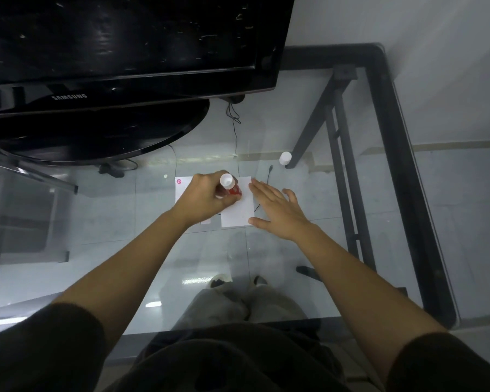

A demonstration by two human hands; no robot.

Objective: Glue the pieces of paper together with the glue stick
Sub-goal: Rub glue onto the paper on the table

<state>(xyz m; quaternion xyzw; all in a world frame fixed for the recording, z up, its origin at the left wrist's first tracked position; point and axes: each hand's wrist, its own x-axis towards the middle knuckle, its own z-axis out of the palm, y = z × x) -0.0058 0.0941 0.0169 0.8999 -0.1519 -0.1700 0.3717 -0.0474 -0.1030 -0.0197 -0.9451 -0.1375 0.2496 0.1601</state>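
Observation:
Two white pieces of paper lie side by side on the glass table. The right paper (238,213) is plain; the left paper (183,186) has a small red sticker near its top corner and is partly hidden under my left hand. My left hand (207,198) is shut on the red glue stick (232,189), white end pointing up, its lower end down on the right paper. My right hand (277,210) lies flat with fingers spread at the right paper's right edge, holding nothing. A white cap (285,158) stands apart at the back right.
A black Samsung monitor (125,52) on a round base (96,131) fills the back left. Thin black cables (235,128) run from it toward the papers. The table's black frame (402,165) borders the right side. My legs show through the glass.

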